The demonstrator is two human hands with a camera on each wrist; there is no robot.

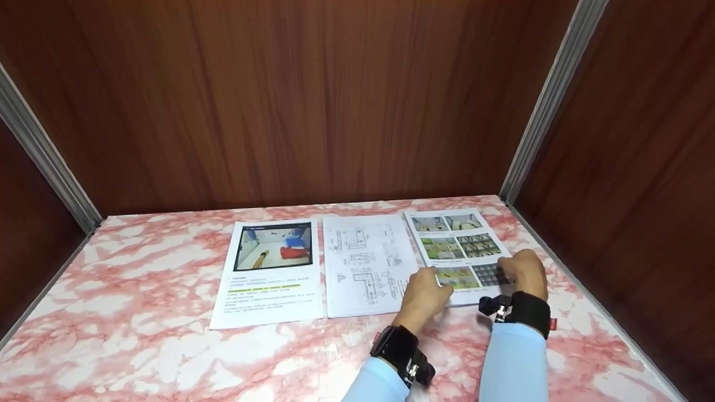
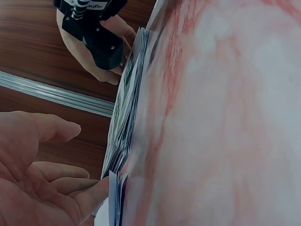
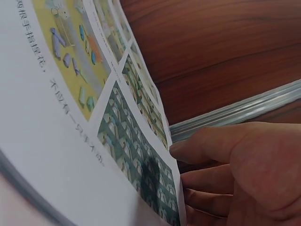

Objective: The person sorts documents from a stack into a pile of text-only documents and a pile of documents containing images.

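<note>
A stack of printed sheets (image 1: 455, 257) with rows of colour photos lies at the right of the table. At its lower left corner is my left hand (image 1: 425, 296), thumb held apart from the fingers; in the left wrist view the fingertips (image 2: 101, 188) reach the stack's side, near the edge of the neighbouring papers. My right hand (image 1: 526, 271) is at the stack's right edge. Its thumb (image 3: 188, 148) and fingers meet that edge in the right wrist view. The stack's layered page edges (image 2: 129, 115) look slightly uneven from the left wrist.
Left of the photo stack lies a set of sheets with line drawings (image 1: 366, 262). Further left is a page with one large photo and a yellow-highlighted line (image 1: 268, 304). All rest on a red-and-white marbled table (image 1: 151, 312), with brown wood-grain panels (image 1: 313, 106) and metal posts around it.
</note>
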